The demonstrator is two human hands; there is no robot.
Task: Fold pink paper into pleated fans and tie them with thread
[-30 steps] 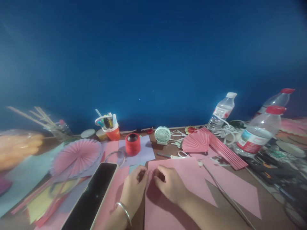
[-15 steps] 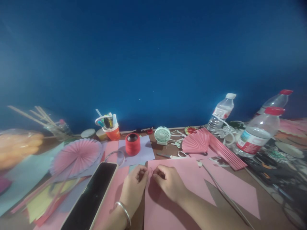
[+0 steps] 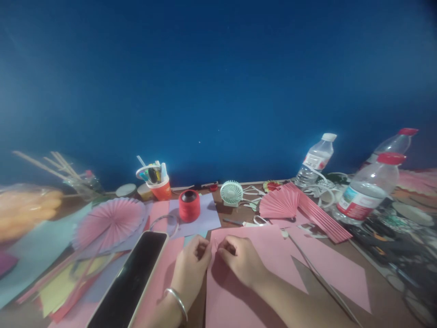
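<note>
Hardly anything moves since earlier frame; our left hand and right hand curl, grip we cannot tell, at near middle pink sheet: likely light, creasable, best held by edges.

You can read no text, brand or number: on your right, the labels on the near red-capped bottle and the far white-capped bottle are too blurred.
</note>
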